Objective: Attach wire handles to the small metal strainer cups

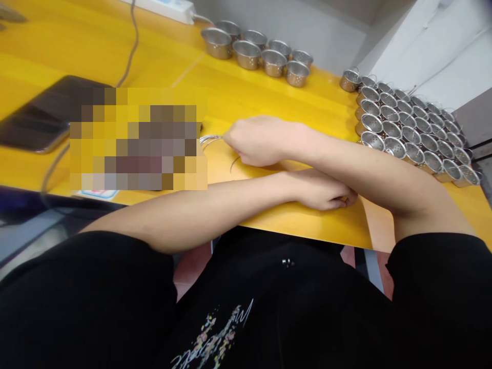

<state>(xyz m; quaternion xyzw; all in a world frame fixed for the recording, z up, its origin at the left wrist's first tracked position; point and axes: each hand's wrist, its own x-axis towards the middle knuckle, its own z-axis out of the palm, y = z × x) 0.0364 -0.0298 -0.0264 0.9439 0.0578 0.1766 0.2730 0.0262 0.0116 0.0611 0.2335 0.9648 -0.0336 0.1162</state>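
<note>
1. Right hand [249, 141] pinched around the ends of thin, curved metal wires [210, 138], over the yellow table [230, 97]; fingertips meet there, presumably to keep the springy strands together.
2. Left hand [326, 192] curled under the crossing right forearm; cannot tell whether it grips anything.
3. Perforated metal cups [273, 64] in rows at back; handled cups [411, 136] packed tightly at right, likely to save space. Both shiny, round-rimmed.

Forearms cross at centre: the right hand [259, 141] pinches thin wires [210, 138]; the left hand [325, 190] lies curled, right of centre. Perforated metal cups [248, 57] stand at upper centre and right on a yellow table [323, 105].
</note>
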